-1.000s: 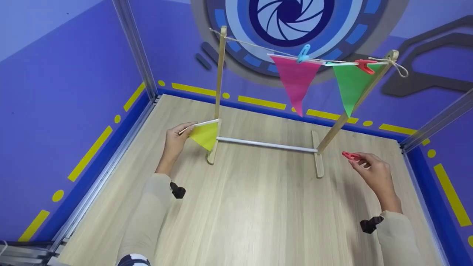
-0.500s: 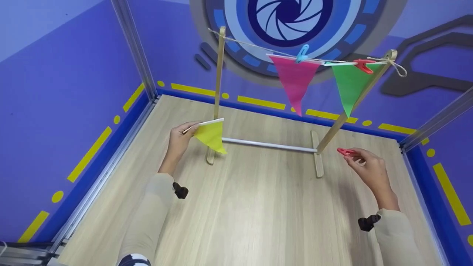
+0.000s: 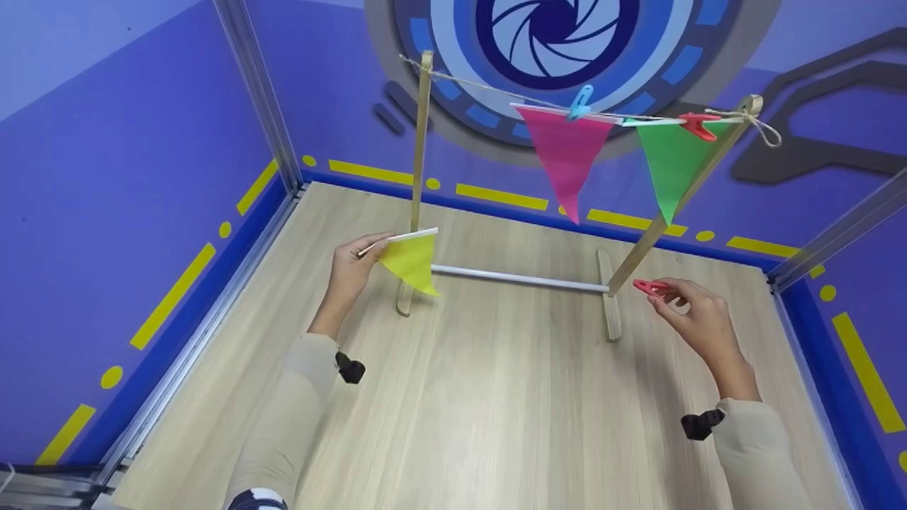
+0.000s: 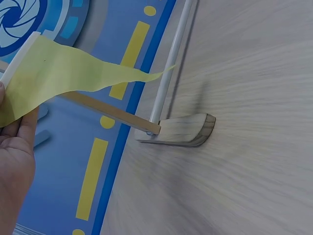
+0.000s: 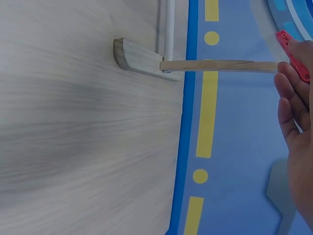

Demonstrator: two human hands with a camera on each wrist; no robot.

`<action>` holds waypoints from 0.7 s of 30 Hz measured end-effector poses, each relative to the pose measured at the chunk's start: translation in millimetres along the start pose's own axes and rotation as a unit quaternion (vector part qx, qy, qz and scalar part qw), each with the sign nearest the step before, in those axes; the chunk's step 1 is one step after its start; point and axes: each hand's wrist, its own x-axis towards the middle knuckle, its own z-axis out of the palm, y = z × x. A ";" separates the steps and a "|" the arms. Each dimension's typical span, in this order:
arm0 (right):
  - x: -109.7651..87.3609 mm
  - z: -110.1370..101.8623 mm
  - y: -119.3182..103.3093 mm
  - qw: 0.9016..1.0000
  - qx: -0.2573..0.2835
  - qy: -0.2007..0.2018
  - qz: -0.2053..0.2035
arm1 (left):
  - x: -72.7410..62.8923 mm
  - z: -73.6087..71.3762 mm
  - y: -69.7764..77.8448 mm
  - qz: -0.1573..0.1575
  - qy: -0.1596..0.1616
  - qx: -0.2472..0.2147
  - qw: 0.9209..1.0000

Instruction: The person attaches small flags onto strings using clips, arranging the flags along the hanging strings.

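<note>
My left hand (image 3: 352, 269) pinches the white top strip of a yellow pennant (image 3: 414, 262) by its left end, in front of the stand's left post. In the left wrist view the pennant's cloth (image 4: 73, 68) hangs from the strip, its tip curling. My right hand (image 3: 701, 315) pinches a red clothespin (image 3: 653, 287) between thumb and fingers, just right of the right post's foot. A string (image 3: 489, 86) runs between the two posts above. On it hang a pink pennant (image 3: 567, 152) under a blue clothespin (image 3: 580, 103) and a green pennant (image 3: 673, 159) under another red clothespin (image 3: 699, 126).
The stand has a left wooden post (image 3: 419, 149), a right wooden post (image 3: 698, 188) and a white crossbar (image 3: 521, 277) low between them. Its feet rest on the wood-grain table (image 3: 496, 404). Blue printed walls (image 3: 142, 177) enclose the back and sides.
My left hand has moved a little right with the yellow pennant, which now overlaps the left post. My right hand has shifted left and slightly up with the red clothespin.
</note>
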 end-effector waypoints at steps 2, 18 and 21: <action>0.4 0.0 -2.8 1.000 0.001 0.000 -0.005 | 0.3 1.2 2.4 -0.001 0.002 0.001 1.000; 13.0 2.5 -23.7 0.999 0.009 -0.004 -0.047 | -1.9 8.9 22.2 0.007 -0.011 -0.008 1.000; 14.8 2.4 -26.2 0.999 0.008 -0.007 -0.049 | -2.4 11.1 31.6 0.009 -0.019 -0.010 1.000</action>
